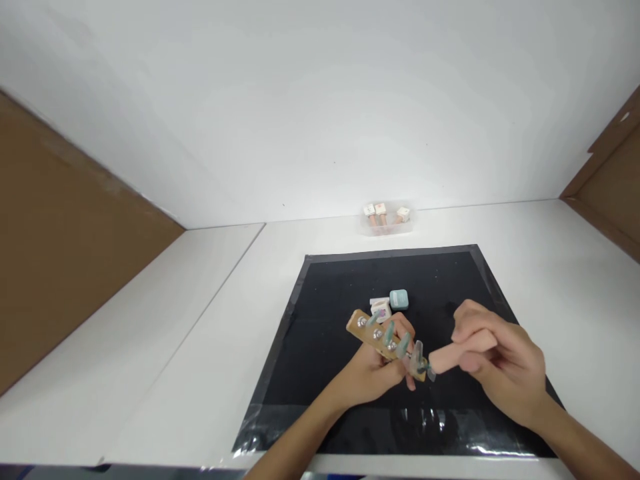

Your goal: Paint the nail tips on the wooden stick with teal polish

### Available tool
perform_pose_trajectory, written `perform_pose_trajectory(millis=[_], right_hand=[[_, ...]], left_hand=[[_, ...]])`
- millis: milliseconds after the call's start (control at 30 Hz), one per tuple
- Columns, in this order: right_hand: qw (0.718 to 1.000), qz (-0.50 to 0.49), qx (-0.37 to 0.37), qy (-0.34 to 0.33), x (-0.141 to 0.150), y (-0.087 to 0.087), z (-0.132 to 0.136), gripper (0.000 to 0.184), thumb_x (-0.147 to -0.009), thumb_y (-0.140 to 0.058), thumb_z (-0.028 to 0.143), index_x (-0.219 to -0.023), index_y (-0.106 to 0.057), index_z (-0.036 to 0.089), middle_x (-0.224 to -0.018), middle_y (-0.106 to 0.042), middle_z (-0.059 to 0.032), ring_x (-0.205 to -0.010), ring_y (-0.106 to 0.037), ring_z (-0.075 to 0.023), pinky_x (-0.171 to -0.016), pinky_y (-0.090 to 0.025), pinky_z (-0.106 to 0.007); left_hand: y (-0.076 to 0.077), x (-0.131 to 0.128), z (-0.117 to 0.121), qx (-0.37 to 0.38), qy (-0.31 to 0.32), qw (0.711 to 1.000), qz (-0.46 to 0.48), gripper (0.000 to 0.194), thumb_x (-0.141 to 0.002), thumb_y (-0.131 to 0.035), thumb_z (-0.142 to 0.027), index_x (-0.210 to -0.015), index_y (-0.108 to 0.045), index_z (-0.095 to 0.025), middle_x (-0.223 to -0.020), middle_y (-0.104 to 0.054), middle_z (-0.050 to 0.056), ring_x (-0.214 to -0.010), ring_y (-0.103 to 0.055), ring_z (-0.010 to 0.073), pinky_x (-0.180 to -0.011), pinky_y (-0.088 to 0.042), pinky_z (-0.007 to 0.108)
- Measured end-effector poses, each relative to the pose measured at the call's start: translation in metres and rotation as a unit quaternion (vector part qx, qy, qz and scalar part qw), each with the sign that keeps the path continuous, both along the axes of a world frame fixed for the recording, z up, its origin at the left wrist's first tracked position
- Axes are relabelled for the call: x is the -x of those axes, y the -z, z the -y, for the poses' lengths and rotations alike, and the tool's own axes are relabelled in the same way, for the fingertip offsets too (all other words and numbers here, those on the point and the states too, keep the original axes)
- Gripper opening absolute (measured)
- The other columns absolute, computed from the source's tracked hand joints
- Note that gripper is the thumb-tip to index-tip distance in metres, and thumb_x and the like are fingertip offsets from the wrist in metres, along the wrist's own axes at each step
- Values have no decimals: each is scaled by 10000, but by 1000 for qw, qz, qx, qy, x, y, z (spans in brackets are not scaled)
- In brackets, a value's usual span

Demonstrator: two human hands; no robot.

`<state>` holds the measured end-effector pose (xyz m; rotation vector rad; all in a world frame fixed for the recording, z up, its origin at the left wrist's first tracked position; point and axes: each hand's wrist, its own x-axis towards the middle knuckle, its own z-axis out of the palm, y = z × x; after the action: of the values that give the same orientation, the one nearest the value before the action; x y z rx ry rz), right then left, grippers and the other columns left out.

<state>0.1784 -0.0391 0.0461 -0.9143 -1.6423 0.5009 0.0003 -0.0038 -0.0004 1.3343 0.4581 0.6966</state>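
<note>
My left hand grips a narrow wooden strip that carries a row of silver studs and several teal fake nails standing on it. It is held above the black mat. My right hand is closed round a pink fake finger, whose tip meets the right end of the strip, next to a pale clear nail. On the mat just beyond the strip lie a small teal box and a small white item.
The mat lies on a white table with a white wall behind. A clear plastic tray with a few more pink fake fingers stands at the back edge. Brown cardboard panels flank both sides.
</note>
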Motion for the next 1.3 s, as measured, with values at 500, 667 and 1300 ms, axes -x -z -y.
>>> perform_pose_trajectory(millis=[500, 667, 1300], right_hand=[[999, 40, 21, 17, 3, -3, 0, 269, -914, -536, 337, -678, -559, 209, -560, -564, 12, -483, -486, -117, -403, -370, -230], [996, 66, -19, 53, 3, -4, -2, 230, -911, -534, 278, -693, -566, 212, -541, -549, 15, -474, -483, -124, -403, -377, -240], [998, 13, 54, 35, -7, 4, -4, 179, -911, -546, 313, -757, -569, 223, -622, -563, 16, -539, -509, -122, -485, -421, -228]], left_hand=[[7, 2, 3, -12, 28, 999, 12, 313, -839, -551, -454, -809, -431, -166, -898, -396, -4, -573, -551, 31, -495, -494, 155], [9, 2, 4, -8, 28, 1000, 3, 312, -835, -555, -455, -807, -433, -169, -908, -391, -1, -602, -560, 45, -505, -513, 171], [11, 2, 3, 7, 26, 1000, 8, 292, -822, -591, -415, -795, -445, -164, -900, -399, -1, -579, -542, 34, -502, -494, 165]])
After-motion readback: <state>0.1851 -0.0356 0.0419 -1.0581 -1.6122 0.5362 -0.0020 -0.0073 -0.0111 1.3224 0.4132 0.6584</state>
